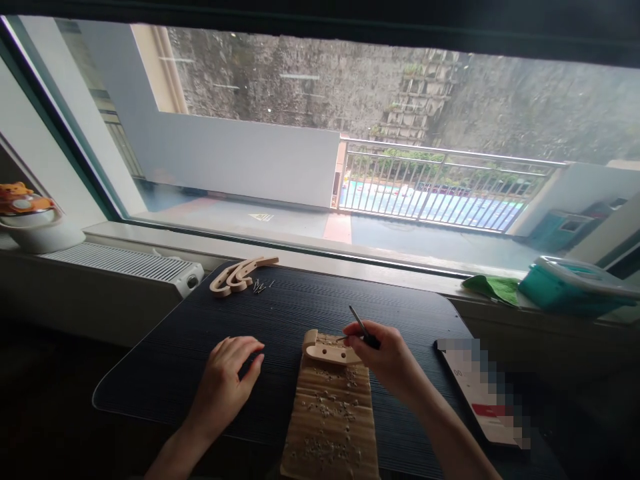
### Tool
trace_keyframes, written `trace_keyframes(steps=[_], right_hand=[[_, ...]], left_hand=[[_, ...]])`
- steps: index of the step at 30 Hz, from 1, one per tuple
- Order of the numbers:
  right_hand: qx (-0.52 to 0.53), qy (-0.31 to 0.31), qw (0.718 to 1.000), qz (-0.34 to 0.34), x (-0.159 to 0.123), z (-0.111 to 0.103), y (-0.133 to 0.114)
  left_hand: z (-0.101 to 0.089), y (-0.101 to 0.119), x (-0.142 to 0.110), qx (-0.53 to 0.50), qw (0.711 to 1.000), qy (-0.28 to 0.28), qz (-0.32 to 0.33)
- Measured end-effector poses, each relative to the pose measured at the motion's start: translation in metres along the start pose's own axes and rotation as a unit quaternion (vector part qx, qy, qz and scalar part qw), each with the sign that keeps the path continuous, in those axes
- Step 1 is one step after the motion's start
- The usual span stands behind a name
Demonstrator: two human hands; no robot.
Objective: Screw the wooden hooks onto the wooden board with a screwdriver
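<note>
My right hand [377, 350] is closed around a screwdriver [361, 323], its thin metal shaft pointing up and to the left. Its fingertips pinch what looks like a small screw [342, 339], too small to be sure. Just below them, a pale curved wooden piece [333, 354] with two dark holes lies across the far end of a brown, ridged board [334, 413] pitted with many small holes. My left hand [233, 370] hovers left of the board, thumb and fingers apart, holding nothing.
Curved wooden pieces [240, 275] and several screws [260, 287] lie at the back left of the dark table [165, 360]. A phone [480, 393] rests at right. Beyond are a radiator [125, 263], a green cloth [493, 288], a teal box [570, 287] and a window.
</note>
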State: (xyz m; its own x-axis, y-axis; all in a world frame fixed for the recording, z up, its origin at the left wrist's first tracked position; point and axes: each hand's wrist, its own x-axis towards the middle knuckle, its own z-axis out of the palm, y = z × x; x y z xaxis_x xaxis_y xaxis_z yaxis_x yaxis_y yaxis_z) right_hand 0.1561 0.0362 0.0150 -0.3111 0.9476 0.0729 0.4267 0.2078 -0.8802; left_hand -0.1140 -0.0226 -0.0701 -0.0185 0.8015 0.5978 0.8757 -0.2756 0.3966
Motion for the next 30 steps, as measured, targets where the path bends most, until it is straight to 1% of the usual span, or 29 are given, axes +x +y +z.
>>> trace_keyframes(steps=[2,5,8,10,14,17,19,21,24,27,30], right_hand=[[0.004,0.000,1.000,0.002,0.001,-0.001,0.005],[0.023,-0.004,1.000,0.007,0.006,-0.002,0.010],[0.031,-0.009,0.999,0.018,0.008,-0.004,0.013],[0.019,-0.008,1.000,0.016,0.008,-0.005,0.015],[0.002,-0.005,1.000,0.014,0.007,-0.005,0.020],[-0.006,-0.001,1.000,0.014,0.008,-0.004,0.021],[-0.029,-0.008,0.999,0.009,0.010,-0.005,0.018],[-0.071,-0.024,0.997,-0.009,0.011,-0.008,0.012],[-0.148,-0.053,0.986,-0.057,0.014,-0.010,0.000],[-0.216,-0.088,0.967,-0.101,0.017,-0.008,-0.008],[-0.265,-0.127,0.943,-0.153,0.021,-0.001,-0.010]], left_hand=[[0.003,-0.009,-0.023,0.041,0.999,0.015,0.011],[0.005,-0.007,-0.040,0.067,0.995,0.039,0.055],[0.003,-0.001,-0.039,0.072,0.990,0.075,0.099],[0.001,0.002,-0.036,0.077,0.986,0.087,0.117],[0.002,0.002,-0.032,0.101,0.984,0.078,0.126],[0.004,0.002,-0.033,0.111,0.985,0.062,0.113],[0.004,0.002,-0.034,0.112,0.988,0.045,0.101],[0.005,0.002,-0.034,0.111,0.989,0.028,0.092],[0.006,-0.001,-0.035,0.108,0.990,0.017,0.086],[0.008,-0.005,-0.035,0.100,0.991,0.014,0.083],[0.009,-0.002,-0.030,0.075,0.995,0.009,0.070]])
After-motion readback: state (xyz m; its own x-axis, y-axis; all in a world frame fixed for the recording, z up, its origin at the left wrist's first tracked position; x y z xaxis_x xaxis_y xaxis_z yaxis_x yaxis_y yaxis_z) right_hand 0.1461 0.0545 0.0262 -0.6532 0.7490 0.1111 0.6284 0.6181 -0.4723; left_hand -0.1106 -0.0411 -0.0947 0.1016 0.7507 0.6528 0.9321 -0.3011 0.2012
